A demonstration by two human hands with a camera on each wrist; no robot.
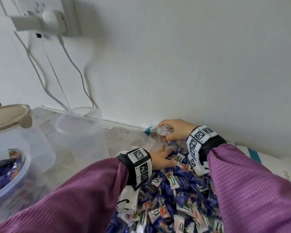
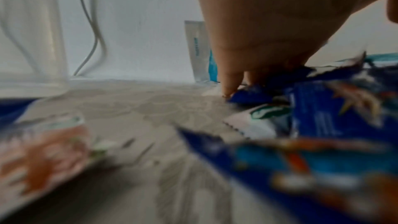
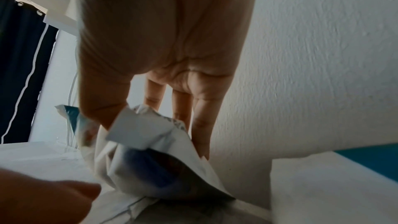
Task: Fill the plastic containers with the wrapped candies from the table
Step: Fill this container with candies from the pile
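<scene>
A heap of wrapped candies (image 1: 175, 199), blue and white, covers the table at the lower middle. My left hand (image 1: 161, 158) lies on the far end of the heap with its fingers stretched out. In the left wrist view its fingertips (image 2: 228, 89) touch a blue candy (image 2: 249, 96). My right hand (image 1: 173, 130) grips a crumpled white bag (image 1: 156, 129) with a teal stripe, close to the wall; the thumb and fingers (image 3: 200, 125) pinch the bag (image 3: 150, 135). An empty clear container (image 1: 79, 121) stands left of the hands. A second container (image 1: 26, 158), at the lower left, holds several candies.
A beige lid (image 1: 8, 116) sits at the far left behind the second container. White cables (image 1: 74, 68) hang from a wall socket (image 1: 40, 15) down to the table. The wall (image 1: 191, 64) rises right behind the hands. A white pack with a teal stripe (image 1: 255, 155) lies at the right.
</scene>
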